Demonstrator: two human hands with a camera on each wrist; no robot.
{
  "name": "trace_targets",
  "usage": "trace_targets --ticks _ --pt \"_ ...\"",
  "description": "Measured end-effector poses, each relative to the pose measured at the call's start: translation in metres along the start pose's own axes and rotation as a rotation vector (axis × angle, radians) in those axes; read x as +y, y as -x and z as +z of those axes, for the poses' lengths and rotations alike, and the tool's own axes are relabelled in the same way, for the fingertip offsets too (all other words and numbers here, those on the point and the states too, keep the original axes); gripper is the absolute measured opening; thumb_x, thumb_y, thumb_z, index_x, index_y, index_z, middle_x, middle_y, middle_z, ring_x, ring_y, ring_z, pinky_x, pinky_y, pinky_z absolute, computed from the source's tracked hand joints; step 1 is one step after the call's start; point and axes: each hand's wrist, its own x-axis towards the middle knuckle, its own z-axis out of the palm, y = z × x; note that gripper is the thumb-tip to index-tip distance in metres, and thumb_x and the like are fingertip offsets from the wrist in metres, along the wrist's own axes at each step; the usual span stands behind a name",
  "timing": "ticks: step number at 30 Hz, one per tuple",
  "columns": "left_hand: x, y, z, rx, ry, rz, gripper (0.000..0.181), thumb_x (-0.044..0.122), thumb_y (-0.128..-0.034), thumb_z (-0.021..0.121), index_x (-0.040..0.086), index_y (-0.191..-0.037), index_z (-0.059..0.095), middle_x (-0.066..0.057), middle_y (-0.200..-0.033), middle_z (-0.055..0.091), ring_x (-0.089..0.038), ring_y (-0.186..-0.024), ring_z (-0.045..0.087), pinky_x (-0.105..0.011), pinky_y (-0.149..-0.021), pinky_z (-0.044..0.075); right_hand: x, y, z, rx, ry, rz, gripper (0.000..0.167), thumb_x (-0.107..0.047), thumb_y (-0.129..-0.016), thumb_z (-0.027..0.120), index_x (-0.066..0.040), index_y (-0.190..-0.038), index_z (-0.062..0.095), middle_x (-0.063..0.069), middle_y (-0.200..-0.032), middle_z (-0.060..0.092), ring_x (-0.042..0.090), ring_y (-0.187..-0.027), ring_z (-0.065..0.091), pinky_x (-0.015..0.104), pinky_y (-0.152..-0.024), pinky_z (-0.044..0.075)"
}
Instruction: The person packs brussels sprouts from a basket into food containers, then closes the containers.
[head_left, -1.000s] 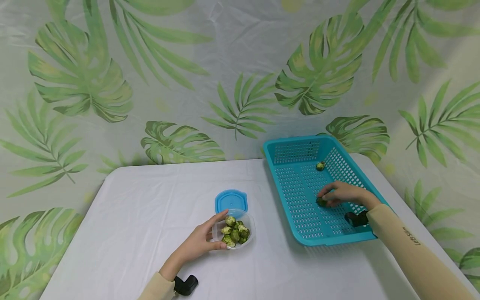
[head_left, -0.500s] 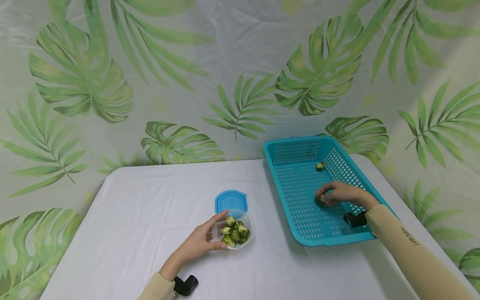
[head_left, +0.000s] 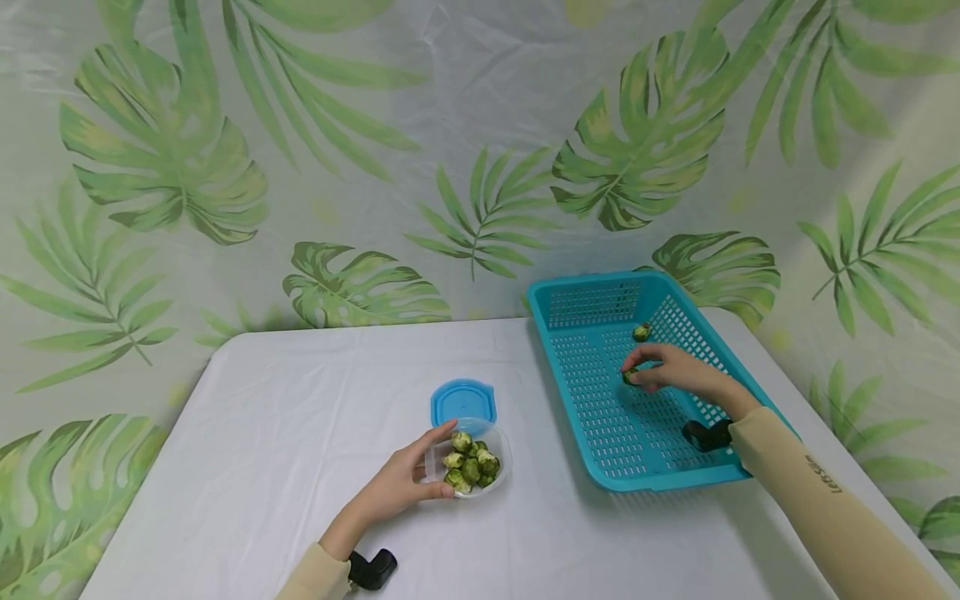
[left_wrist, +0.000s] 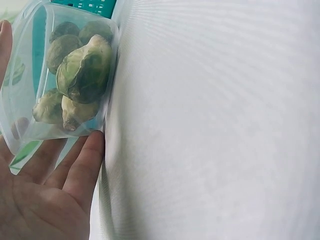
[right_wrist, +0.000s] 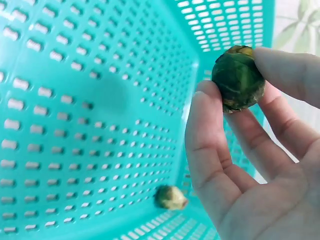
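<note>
My right hand (head_left: 675, 371) pinches a green Brussels sprout (right_wrist: 237, 80) between thumb and fingertips, raised above the floor of a turquoise perforated basket (head_left: 596, 417). A second sprout (head_left: 641, 332) lies in the basket near its far right corner. On the table, my left hand (head_left: 397, 485) holds a clear plastic container (head_left: 506, 457) from the left, its thumb at the near side and fingers at the far side. Several Brussels sprouts (head_left: 471, 470) are piled in that container. In the left wrist view, fingertips (left_wrist: 95, 142) touch the container's wall low down.
Just behind the container, a blue lid (head_left: 462, 402) lies flat on the white tablecloth (head_left: 300, 400). The basket's raised walls surround the right hand's work area. A leaf-patterned sheet (head_left: 495, 108) hangs behind the table.
My right hand has lifted the Brussels sprout off the basket floor and moved slightly up and left. The left hand and container have stayed put.
</note>
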Motion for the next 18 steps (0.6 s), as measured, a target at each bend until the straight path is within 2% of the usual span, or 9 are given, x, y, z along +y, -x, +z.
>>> trace_targets --ticks 3,7,10,16,18 --pt "0.001 0.000 0.000 0.001 0.000 -0.004 0.083 0.019 -0.0852 0.074 0.025 -0.153 0.026 -0.009 -0.152 0.031 -0.033 -0.137 0.028 -0.050 -0.100 0.041 -0.005 0.001 0.001 -0.009 -0.020 -0.027 0.028 -0.010 -0.096 0.056 0.009 -0.116 0.054 0.021 -0.109 0.054 0.024 -0.079 0.055 0.042 -0.073 0.050" --pt "0.001 0.000 0.000 -0.003 0.002 -0.008 0.083 0.019 -0.0855 0.074 0.025 -0.153 0.026 -0.009 -0.152 0.031 -0.033 -0.138 0.028 -0.050 -0.100 0.041 -0.011 0.001 0.004 -0.032 -0.041 -0.044 0.029 -0.012 -0.097 0.055 0.008 -0.118 0.055 0.022 -0.118 0.054 0.024 -0.092 0.062 0.046 -0.083 0.052" --pt "0.001 0.000 0.001 -0.004 0.008 -0.007 0.083 0.019 -0.0856 0.074 0.025 -0.153 0.026 -0.009 -0.152 0.031 -0.033 -0.137 0.028 -0.050 -0.100 0.041 -0.016 0.001 0.008 -0.051 -0.049 -0.070 0.029 -0.013 -0.098 0.054 0.007 -0.118 0.055 0.023 -0.119 0.053 0.026 -0.096 0.064 0.048 -0.085 0.051" --pt "0.001 0.000 0.000 0.008 0.001 -0.010 0.083 0.021 -0.0848 0.075 0.026 -0.153 0.027 -0.009 -0.152 0.031 -0.033 -0.138 0.028 -0.050 -0.100 0.041 -0.035 0.001 0.018 -0.091 -0.063 -0.148 0.027 -0.011 -0.099 0.051 0.009 -0.117 0.055 0.025 -0.119 0.052 0.039 -0.101 0.061 0.046 -0.085 0.052" --pt "0.001 0.000 0.000 0.013 -0.002 -0.011 0.084 0.021 -0.0844 0.075 0.026 -0.152 0.027 -0.009 -0.152 0.031 -0.034 -0.138 0.028 -0.050 -0.099 0.041 -0.041 0.001 0.021 -0.102 -0.066 -0.161 0.026 -0.010 -0.099 0.051 0.009 -0.117 0.055 0.024 -0.118 0.053 0.039 -0.100 0.061 0.046 -0.086 0.052"
